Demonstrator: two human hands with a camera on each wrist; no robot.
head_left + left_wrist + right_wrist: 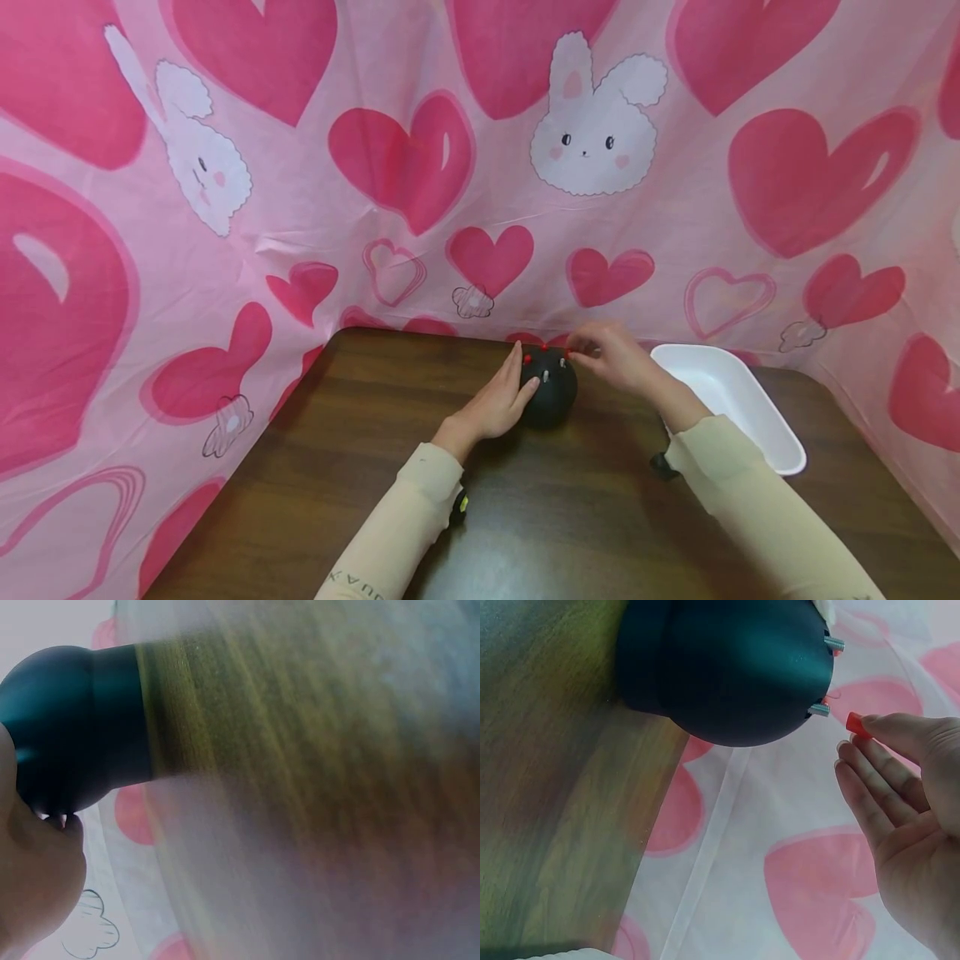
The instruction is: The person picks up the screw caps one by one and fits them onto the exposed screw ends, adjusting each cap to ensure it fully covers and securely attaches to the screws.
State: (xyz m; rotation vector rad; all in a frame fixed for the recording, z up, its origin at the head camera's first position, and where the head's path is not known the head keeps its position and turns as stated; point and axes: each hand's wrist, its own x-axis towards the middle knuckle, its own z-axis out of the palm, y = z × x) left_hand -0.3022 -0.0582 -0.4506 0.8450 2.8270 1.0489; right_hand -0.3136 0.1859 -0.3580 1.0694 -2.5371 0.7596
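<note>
Our left hand (497, 404) rests with straight fingers against the black ball (549, 390) standing at the far edge of the tabletop (360, 450). Our right hand (611, 354) pinches a small red cap (857, 724) beside its metal pins, and a white tray (738, 400) lies further right.

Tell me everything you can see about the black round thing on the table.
The black dome-shaped object looks like smooth matte plastic, with short metal pins sticking out, some capped in red. It sits on the wooden table near the far edge. The left hand rests against its side; the right hand pinches a small red cap beside it.
</note>
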